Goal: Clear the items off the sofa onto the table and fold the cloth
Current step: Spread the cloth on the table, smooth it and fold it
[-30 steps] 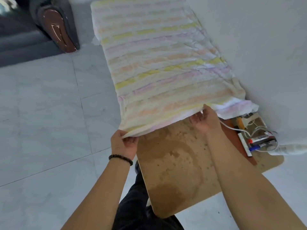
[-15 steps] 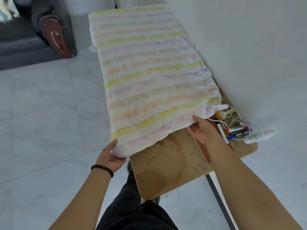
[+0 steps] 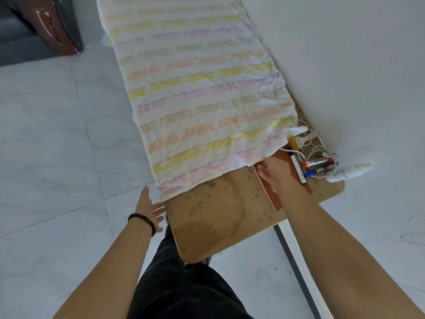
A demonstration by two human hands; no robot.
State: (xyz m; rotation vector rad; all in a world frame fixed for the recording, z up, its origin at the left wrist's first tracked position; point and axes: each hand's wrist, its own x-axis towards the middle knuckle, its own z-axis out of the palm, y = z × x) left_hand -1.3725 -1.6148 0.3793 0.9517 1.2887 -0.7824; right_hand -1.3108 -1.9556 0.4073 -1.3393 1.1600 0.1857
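Note:
A pale cloth (image 3: 197,97) with yellow, pink and orange stripes lies flat along the brown stained table (image 3: 220,217), covering most of its length. My left hand (image 3: 149,207) hovers open just off the cloth's near left corner, beside the table edge, holding nothing. My right hand (image 3: 272,171) is open at the cloth's near right edge, fingers spread over a reddish-brown book (image 3: 284,178); I cannot tell if it touches the cloth. Small items sit at the table's right corner: markers (image 3: 318,165), a white cable (image 3: 308,148) and a white tube (image 3: 349,172).
A white wall (image 3: 345,65) runs along the table's right side. Grey marble floor tiles (image 3: 57,146) lie to the left. A dark sofa with a brown armrest (image 3: 53,24) stands at the top left. My dark trousers (image 3: 184,293) are below the table's near end.
Both hands have let go of the cloth's near edge, which now lies flat on the table. My left hand has drawn back off the corner and opened.

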